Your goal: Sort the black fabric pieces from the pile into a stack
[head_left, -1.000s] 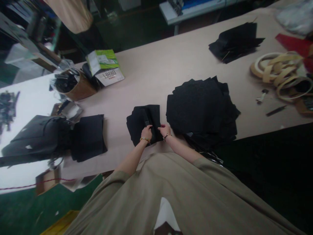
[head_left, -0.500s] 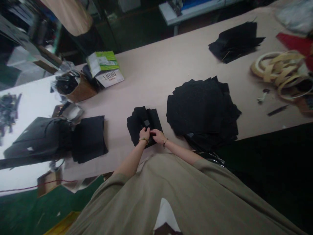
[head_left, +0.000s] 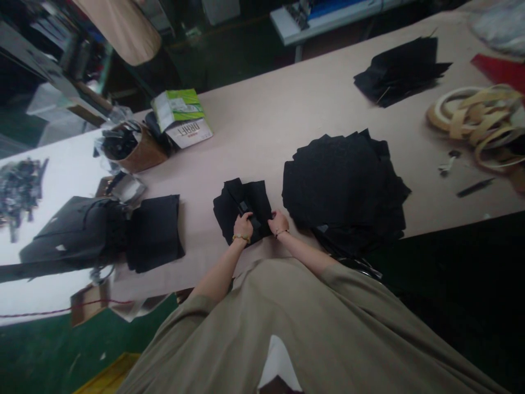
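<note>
Fabric [head_left: 235, 210] in black, folded into a loose, layered bundle, is laid flat on a pale counter [head_left: 262, 131], near its front edge and between a large stack [head_left: 340, 191] of similar black pieces on the right and a squarer pile [head_left: 155, 234] on the left. A narrow dark strip [head_left: 253, 219] is seen running over the bundle, with a small grey tab [head_left: 245, 207] near its far end. The left hand [head_left: 243, 227] is set on the near edge of the bundle with the fingers curled down, and the right hand [head_left: 279, 222] is placed at its right edge, close to the end of the strip. Neither hand is spread, though whether a fold is pinched or only pressed cannot be told from this view. The material is judged to be light, soft and limp, so it would be expected to slump if lifted by one corner, and its layers may slide against each other. Hold is best taken with both hands along the folded edges, with the layers kept together, rather than by the strip alone. Exact fold lines are hard to make out, black lying on black.
</note>
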The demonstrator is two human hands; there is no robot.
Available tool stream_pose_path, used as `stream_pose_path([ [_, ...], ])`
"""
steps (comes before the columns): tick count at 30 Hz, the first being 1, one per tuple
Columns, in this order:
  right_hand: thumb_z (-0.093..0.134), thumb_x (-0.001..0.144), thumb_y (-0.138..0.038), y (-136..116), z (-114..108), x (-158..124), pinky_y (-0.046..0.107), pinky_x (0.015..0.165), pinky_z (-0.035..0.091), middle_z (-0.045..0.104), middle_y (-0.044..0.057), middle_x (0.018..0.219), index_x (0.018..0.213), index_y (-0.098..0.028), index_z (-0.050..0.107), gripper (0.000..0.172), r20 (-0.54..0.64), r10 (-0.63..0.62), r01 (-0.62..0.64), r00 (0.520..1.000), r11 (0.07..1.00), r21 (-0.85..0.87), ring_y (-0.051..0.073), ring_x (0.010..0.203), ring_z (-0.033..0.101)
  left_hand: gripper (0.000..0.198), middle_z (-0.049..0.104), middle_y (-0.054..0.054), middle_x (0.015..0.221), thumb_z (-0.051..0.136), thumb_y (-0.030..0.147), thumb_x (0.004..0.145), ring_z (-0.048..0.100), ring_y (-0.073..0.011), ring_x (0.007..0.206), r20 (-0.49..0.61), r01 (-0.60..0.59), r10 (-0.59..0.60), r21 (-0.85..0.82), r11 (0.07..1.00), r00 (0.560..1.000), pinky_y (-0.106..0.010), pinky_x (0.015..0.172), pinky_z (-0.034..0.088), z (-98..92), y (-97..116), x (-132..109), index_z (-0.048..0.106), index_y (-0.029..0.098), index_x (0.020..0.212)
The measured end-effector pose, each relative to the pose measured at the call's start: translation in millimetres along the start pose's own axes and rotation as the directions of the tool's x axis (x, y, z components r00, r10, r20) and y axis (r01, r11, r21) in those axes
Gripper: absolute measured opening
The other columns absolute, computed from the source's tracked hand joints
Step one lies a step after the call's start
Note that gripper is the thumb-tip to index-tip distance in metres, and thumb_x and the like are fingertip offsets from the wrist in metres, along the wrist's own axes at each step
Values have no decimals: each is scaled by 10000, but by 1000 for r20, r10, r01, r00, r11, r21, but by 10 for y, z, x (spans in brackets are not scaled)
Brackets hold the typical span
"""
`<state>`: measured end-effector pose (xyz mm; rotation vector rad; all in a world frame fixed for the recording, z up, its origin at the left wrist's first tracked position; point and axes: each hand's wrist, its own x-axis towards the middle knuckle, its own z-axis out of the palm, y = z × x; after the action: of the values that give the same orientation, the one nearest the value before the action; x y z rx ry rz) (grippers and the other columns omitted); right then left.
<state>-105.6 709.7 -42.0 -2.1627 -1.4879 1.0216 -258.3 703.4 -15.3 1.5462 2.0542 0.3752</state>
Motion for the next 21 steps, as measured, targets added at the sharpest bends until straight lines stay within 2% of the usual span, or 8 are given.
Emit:
stream_pose_path([
  [2,594,825,-156,-36,28,-68,293,809,482,704,81,1033,1098,-159,650,279,-8,-60,60,998,998,5,199,906,641,328,678,-106,1175,466,191,902,646,-226,1080,33,13,-11,-52,999,999,-328,969,476,0,-17,47,722,223,1106],
  [4,581,843,-177,-85,65,-154,282,827,484,701,57,1055,1050,-194,675,227,35,-234,233,972,972,29,186,925,641,290,719,-92,1063,504,332,919,660,-219,1012,50,24,-17,-141,990,999,-317,926,490,16,-41,92,735,198,1033],
  [7,590,828,-164,-151,122,-242,278,871,483,700,51,1032,998,-198,699,205,203,-519,508,830,854,107,181,949,633,355,739,-100,929,567,462,877,677,-235,888,59,98,-90,-163,982,994,-324,836,511,40,-84,135,734,158,948],
  [9,577,815,-133,-168,136,-244,285,943,464,688,62,1067,1026,-185,693,246,180,-564,549,806,826,130,183,1018,613,326,737,-118,967,579,398,872,680,-254,914,35,141,-138,-130,981,990,-341,845,508,39,-115,131,719,145,1022],
  [12,583,839,-185,-148,102,-163,334,1017,433,633,115,1187,1175,-148,628,341,-47,-320,321,946,947,21,215,1131,562,548,696,-128,1177,555,269,882,664,-254,1053,-34,129,-134,-118,985,990,-349,919,490,22,-140,79,483,176,1417],
  [14,638,838,-261,-124,63,-78,360,990,449,605,148,1232,1254,-140,572,438,-101,-160,152,982,985,-82,243,1144,559,755,655,-122,1273,550,220,882,654,-248,1099,-63,68,-74,-94,993,995,-356,945,487,15,-132,38,216,226,1559],
  [16,673,829,-297,-110,40,5,360,929,472,613,152,1226,1275,-166,552,481,-45,-94,86,995,984,-157,250,1104,591,821,624,-113,1329,542,183,882,641,-246,1132,-61,-5,2,-58,998,998,-363,968,485,15,-108,15,117,259,1580],
  [21,605,854,-254,-125,98,129,323,784,488,704,96,1014,1148,-219,635,297,69,73,-62,995,987,-150,228,927,669,460,654,-101,1265,475,156,913,599,-235,1193,42,-9,8,27,1000,999,-346,1043,446,-4,-67,42,571,244,1354],
])
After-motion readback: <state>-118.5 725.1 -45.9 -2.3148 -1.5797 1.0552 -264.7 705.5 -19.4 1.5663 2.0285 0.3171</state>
